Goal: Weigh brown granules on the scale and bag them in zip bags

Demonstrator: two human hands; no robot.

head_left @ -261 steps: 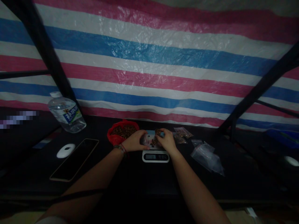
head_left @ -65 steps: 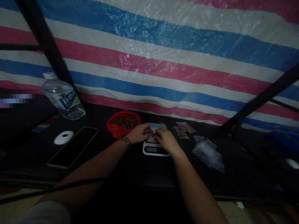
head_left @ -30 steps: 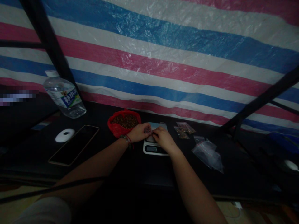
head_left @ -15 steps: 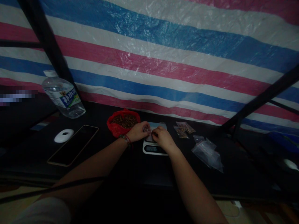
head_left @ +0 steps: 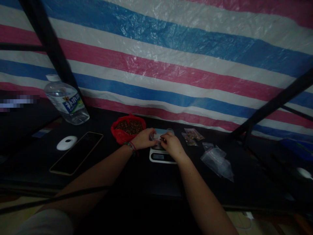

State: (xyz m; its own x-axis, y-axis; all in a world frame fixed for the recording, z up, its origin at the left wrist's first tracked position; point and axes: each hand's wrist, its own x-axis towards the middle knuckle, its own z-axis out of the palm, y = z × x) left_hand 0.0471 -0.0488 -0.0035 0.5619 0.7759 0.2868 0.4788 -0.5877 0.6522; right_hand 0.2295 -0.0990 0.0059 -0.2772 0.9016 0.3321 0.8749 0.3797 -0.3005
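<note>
Left thumb and fingers have spread further apart than a second ago, when both hands nearly met. Forearms reach in from the near edge, palms turned inward, wrists low. Left hand (head_left: 143, 139) curves half open around clear plastic film (head_left: 156, 136); whether it grips the film I cannot tell. Right hand (head_left: 173, 145) is narrowly closed, fingertips pinching brown pieces (head_left: 163, 139), their number unclear, above one white scale (head_left: 156, 161). One phone (head_left: 77, 153) lies at left, touching or just beside one white oval object (head_left: 67, 143). Clear flat bags (head_left: 217, 161) overlap at right, too muddled to count. Farther back sit two filled bags (head_left: 190, 138), overlapping, and one red bag (head_left: 119, 135) of brown pieces near the left hand. One bottle (head_left: 67, 102) stands by a striped sheet (head_left: 156, 75).
</note>
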